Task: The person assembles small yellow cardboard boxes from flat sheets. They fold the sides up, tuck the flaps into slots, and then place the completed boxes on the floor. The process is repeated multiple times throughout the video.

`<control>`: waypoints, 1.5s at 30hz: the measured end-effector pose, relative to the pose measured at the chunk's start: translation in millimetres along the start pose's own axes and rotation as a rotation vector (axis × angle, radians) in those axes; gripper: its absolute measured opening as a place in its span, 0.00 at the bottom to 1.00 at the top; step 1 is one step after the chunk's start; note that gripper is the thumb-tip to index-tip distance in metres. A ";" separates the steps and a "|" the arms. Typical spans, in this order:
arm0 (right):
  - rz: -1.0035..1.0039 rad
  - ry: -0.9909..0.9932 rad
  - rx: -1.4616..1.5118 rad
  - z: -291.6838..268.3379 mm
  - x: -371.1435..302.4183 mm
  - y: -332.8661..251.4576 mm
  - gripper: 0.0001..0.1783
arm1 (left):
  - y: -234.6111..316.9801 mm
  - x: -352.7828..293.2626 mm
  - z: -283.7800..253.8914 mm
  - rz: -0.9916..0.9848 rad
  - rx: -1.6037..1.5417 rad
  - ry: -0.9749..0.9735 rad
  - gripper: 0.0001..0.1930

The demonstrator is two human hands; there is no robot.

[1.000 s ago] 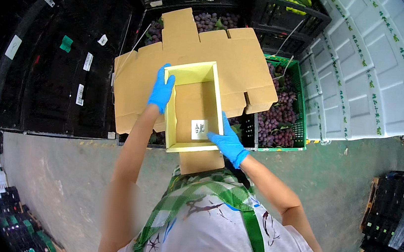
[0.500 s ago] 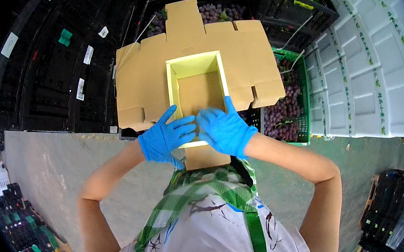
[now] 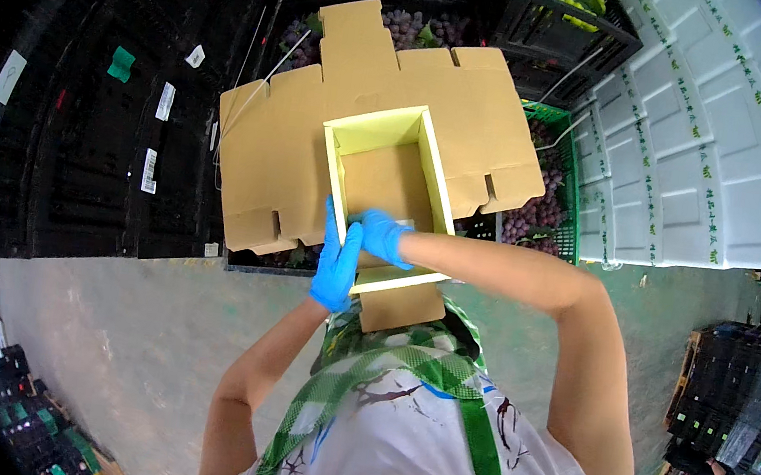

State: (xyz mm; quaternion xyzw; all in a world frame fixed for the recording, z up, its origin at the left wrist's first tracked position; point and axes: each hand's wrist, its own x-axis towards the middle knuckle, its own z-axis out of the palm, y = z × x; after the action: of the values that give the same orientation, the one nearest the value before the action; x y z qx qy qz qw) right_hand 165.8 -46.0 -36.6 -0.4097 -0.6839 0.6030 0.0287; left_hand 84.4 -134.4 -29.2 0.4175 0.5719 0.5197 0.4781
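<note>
On the flattened brown cardboard sheet [image 3: 268, 150], an open-topped pale yellow box [image 3: 442, 188], close to the sheet's near edge and about midway between its left and right ends. Looks light, with thin, board-like walls; probably stiff at the corners, softer mid-wall, and easy to dent if squeezed hard. Perhaps slightly slippery under smooth gloves. Best taken by two opposite walls, close to the corners, with only a mild pinch.

By the near left corner of the box, a blue-gloved left hand [image 3: 337, 265], fingers fairly straight, thumb inside and fingers outside, apparently pinching the left wall. Reaching in over the right wall toward the same corner, a blue-gloved right hand [image 3: 383, 238], blurred, fingertips hidden; cannot tell how far open or whether holding anything.

Past the sheet's right edge, purple grapes [image 3: 549, 196] in a green crate [image 3: 573, 224]; beyond its left edge, stacked black crates [image 3: 98, 158].
</note>
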 end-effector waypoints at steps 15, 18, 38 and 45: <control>-0.128 0.988 -0.068 -31.2 -136.3 17.8 0.41 | 19.4 0.9 4.2 -0.192 -0.246 -0.014 0.35; 0.040 0.663 0.344 -25.7 -160.0 35.4 0.39 | 49.7 -2.8 29.8 0.043 0.126 -0.174 0.38; 0.155 1.004 0.963 -67.5 -276.7 126.6 0.28 | 77.7 11.5 180.7 0.069 -0.006 -0.724 0.39; 0.271 1.407 1.031 -91.5 -334.3 290.2 0.17 | 72.2 20.4 155.7 -0.015 0.101 -0.667 0.27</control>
State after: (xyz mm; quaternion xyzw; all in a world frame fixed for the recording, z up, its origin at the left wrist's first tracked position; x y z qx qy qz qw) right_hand 588.7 -189.9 -105.8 -0.6996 -0.0961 0.4426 0.5526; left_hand 231.8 -76.1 39.8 0.5836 0.4121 0.3222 0.6211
